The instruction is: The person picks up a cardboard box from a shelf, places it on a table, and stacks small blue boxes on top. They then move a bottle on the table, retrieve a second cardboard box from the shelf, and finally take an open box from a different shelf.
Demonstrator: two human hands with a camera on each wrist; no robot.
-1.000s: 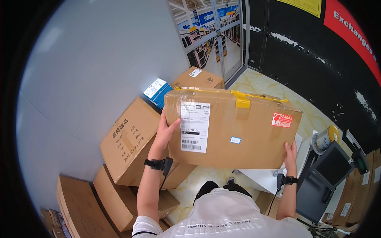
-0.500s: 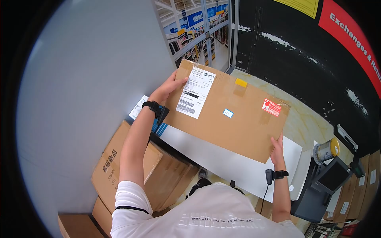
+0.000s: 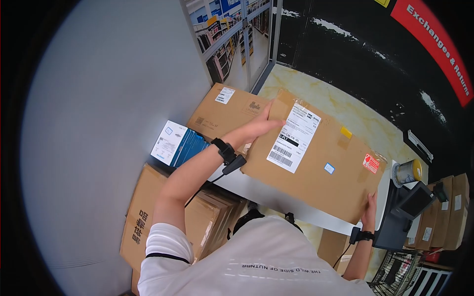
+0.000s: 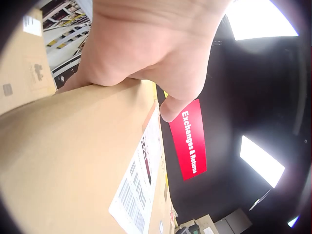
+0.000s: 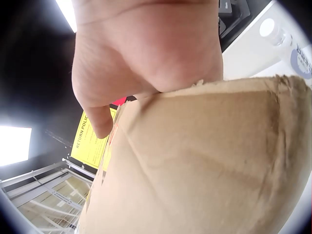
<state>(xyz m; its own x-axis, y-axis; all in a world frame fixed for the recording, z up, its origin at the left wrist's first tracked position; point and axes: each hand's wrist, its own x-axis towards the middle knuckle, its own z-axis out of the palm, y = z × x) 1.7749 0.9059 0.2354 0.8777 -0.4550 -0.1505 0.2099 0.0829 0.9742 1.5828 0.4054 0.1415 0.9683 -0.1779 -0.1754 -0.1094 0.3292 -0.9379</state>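
A large flat cardboard box [image 3: 301, 185] is held between my two hands over the white table. On its upward face are a white shipping label [image 3: 294, 138], a small blue-edged sticker [image 3: 329, 168] and a red fragile sticker [image 3: 371, 163]. My left hand [image 3: 259, 127] grips its left end, with the thumb over the labelled face. At the opposite end, my right hand [image 3: 369, 213] holds the lower right edge. The left wrist view shows the left hand [image 4: 151, 48] wrapped over the box's end; in the right wrist view the right hand [image 5: 146, 53] spans a creased end.
Left of the box stand a blue-and-white carton [image 3: 180, 145] and another cardboard box [image 3: 224, 111]. More cartons [image 3: 143, 212] lean at the grey wall. On the right are a dark monitor [image 3: 415, 200], a yellow-lidded tub [image 3: 407, 172] and stacked boxes [image 3: 454, 212].
The box was swung up and tilted flatter, then came down toward the right over the white table. Both hands have kept their hold. The head view has turned.
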